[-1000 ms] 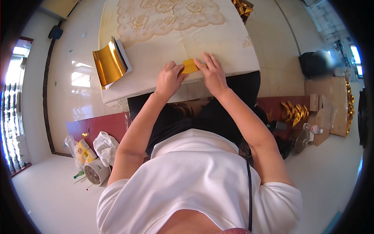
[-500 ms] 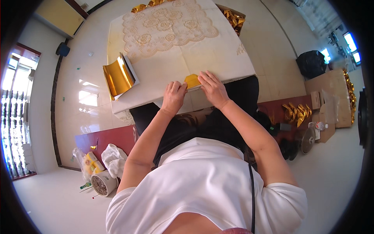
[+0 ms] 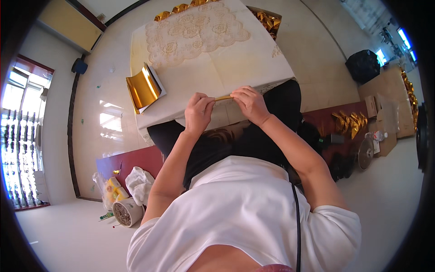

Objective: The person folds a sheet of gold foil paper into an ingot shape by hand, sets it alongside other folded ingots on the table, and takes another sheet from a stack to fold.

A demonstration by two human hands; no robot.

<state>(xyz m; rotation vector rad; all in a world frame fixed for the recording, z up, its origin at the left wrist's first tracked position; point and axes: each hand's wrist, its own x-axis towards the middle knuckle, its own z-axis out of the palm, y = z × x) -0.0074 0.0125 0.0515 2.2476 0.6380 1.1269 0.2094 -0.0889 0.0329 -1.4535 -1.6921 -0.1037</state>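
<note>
"What is that person pinching?"

"One narrow yellow-gold strip of paper, nearly straight, at the near edge of the table. I can't tell whether it touches the surface."

"And the fingers?"

"The left hand pinches one end between thumb and fingertips, the right hand pinches the other. The remaining fingers look bent and close together."

"What covers the table?"

"A smooth cream tablecloth, with one scallop-edged panel of tan flowers. On its left lies one curved stack of mirror-bright gold foil sheets, white showing along its side."

"More gold beyond?"

"A crinkled row of folded gold foil on the far edge, and a heap of crumpled gold foil past the right side. Too packed to count."

"And around the sitter?"

"One white bucket and one bunched white cloth on the left; one clear plastic bottle on the right."
</note>
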